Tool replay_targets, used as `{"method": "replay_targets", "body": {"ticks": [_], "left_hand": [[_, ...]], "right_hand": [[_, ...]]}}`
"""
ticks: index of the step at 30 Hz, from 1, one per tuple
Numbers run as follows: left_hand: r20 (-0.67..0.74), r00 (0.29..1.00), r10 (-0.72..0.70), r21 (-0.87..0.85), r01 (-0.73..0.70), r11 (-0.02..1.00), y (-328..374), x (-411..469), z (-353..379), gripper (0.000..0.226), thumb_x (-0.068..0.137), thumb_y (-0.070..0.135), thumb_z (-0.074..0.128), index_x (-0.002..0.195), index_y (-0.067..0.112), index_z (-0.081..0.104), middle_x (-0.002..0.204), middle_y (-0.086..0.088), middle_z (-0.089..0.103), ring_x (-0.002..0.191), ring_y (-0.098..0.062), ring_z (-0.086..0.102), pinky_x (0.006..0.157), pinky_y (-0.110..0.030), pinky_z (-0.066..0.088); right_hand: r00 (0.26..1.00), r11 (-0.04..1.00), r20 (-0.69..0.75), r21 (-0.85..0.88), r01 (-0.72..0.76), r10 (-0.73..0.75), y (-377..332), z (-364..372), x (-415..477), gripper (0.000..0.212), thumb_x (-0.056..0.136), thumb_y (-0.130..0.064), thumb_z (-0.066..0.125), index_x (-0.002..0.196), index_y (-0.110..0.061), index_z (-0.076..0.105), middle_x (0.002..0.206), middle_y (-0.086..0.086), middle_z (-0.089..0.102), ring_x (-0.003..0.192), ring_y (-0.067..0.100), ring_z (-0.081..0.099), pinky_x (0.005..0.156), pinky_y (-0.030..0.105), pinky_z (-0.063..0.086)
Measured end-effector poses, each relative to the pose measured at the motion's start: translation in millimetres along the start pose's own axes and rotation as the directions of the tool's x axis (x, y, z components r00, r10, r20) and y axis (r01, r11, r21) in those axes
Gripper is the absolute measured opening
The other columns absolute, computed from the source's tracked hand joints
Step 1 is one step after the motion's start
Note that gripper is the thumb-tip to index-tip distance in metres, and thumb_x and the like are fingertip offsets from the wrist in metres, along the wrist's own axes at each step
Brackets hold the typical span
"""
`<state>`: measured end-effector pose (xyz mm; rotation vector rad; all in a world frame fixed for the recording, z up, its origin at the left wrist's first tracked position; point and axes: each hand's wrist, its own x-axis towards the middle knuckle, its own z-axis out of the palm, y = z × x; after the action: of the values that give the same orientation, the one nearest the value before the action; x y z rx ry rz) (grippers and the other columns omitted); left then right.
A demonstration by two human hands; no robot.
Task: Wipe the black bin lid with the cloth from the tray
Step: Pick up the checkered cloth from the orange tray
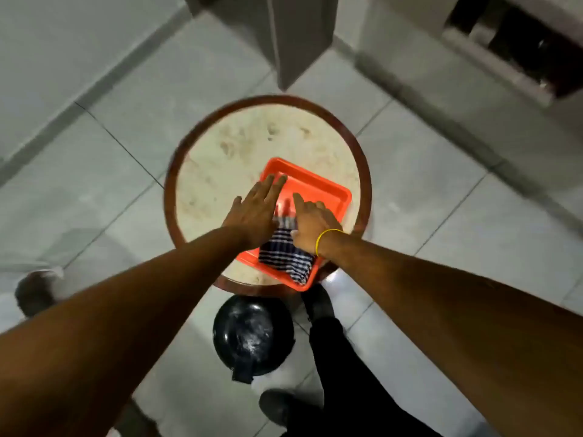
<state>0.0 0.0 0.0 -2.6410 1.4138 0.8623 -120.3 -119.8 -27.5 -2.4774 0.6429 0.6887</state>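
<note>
Grabbing the cloth out of the tray, lid not touched yet

So I was standing over the little round table (220,159) with both arms out over the orange tray (328,190). My left hand (252,212) was flat and open, fingers spread across the tray's left rim, not holding anything. My right hand (310,220) had the fingers mostly curled with the index poking out, resting right on the striped blue-and-white cloth (284,257) that was lying in the near end of the tray; honestly couldn't tell if I'd pinched it yet, bit blurry there. The black bin lid (252,334) was down on the floor by my feet, near the table and looking dusty. I figured next I'd need a proper grip on the cloth, then bend down to the lid.
</note>
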Motion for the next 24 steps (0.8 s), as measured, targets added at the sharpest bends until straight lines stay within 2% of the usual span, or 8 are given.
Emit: {"method": "replay_targets", "body": {"ticks": [4,6,12,15,18,20,22,24], "left_hand": [[0.157,0.987,0.018,0.115,-0.037,0.993,-8,42,65,0.111,0.093,0.031,0.074,0.171,0.027,-0.006,0.181,-0.005,0.001,0.165,-0.032,0.013,0.122,-0.061,0.034],[0.187,0.982,0.011,0.131,-0.036,0.991,-12,45,95,0.113,0.088,0.037,0.078,0.17,0.025,0.001,0.178,-0.009,0.012,0.161,-0.034,0.023,0.118,-0.062,0.039],[0.122,0.992,0.025,0.134,-0.041,0.99,-25,41,123,0.077,0.081,0.035,0.078,0.148,0.016,0.045,0.141,-0.014,0.054,0.129,-0.038,0.051,0.097,-0.055,0.049],[0.135,0.988,0.078,0.108,-0.093,0.99,-28,43,117,0.057,0.082,0.035,0.072,0.134,0.014,0.058,0.128,-0.013,0.063,0.121,-0.036,0.056,0.094,-0.05,0.046],[0.07,0.99,0.122,0.028,-0.125,0.992,-40,34,101,0.043,0.084,0.037,0.064,0.121,0.015,0.064,0.115,-0.011,0.071,0.11,-0.035,0.064,0.09,-0.046,0.047],[0.025,0.99,0.141,-0.104,-0.138,0.985,-47,26,88,0.035,0.085,0.032,0.064,0.114,0.011,0.061,0.101,-0.017,0.073,0.095,-0.041,0.068,0.076,-0.043,0.049],[-0.013,0.995,0.098,-0.243,-0.098,0.965,-61,7,71,0.032,0.087,0.023,0.066,0.114,0.008,0.057,0.093,-0.021,0.073,0.084,-0.046,0.068,0.064,-0.04,0.043],[-0.095,0.995,0.035,-0.327,-0.064,0.943,-76,-13,54,0.036,0.088,0.02,0.066,0.121,0.008,0.056,0.092,-0.021,0.074,0.082,-0.046,0.068,0.062,-0.039,0.044]], "right_hand": [[0.997,0.995,-0.012,-0.061,-0.074,0.073,18,51,37,0.108,0.089,-0.044,0.081,0.172,-0.009,0.021,0.162,0.014,0.045,0.146,0.039,0.048,0.121,0.052,0.041],[0.996,0.989,-0.014,-0.123,-0.087,0.086,24,73,48,0.103,0.083,-0.048,0.084,0.166,-0.014,0.032,0.155,0.011,0.049,0.14,0.038,0.052,0.116,0.056,0.04],[0.999,0.988,0.008,-0.145,-0.043,0.045,25,87,62,0.056,0.081,-0.037,0.081,0.13,-0.022,0.059,0.125,0.003,0.07,0.124,0.034,0.064,0.106,0.052,0.041],[0.996,0.998,0.092,-0.06,-0.003,0.008,27,79,63,0.032,0.083,-0.032,0.077,0.112,-0.02,0.069,0.126,0.007,0.065,0.124,0.036,0.06,0.107,0.047,0.044],[0.979,0.995,0.175,-0.001,0.104,-0.103,18,57,64,0.021,0.081,-0.024,0.077,0.098,-0.02,0.066,0.122,0.01,0.062,0.119,0.035,0.058,0.1,0.044,0.051],[0.952,0.987,0.265,0.008,0.158,-0.155,9,35,67,0.019,0.082,-0.021,0.076,0.094,-0.02,0.061,0.112,0.01,0.07,0.11,0.036,0.066,0.09,0.042,0.054],[0.928,0.972,0.311,-0.04,0.23,-0.207,-15,11,69,0.021,0.081,-0.026,0.073,0.095,-0.021,0.058,0.099,0.009,0.073,0.096,0.039,0.069,0.08,0.046,0.056],[0.906,0.936,0.299,-0.092,0.339,-0.299,-42,-13,70,0.026,0.081,-0.035,0.071,0.092,-0.026,0.049,0.084,0.005,0.066,0.084,0.04,0.066,0.069,0.049,0.052]]}}
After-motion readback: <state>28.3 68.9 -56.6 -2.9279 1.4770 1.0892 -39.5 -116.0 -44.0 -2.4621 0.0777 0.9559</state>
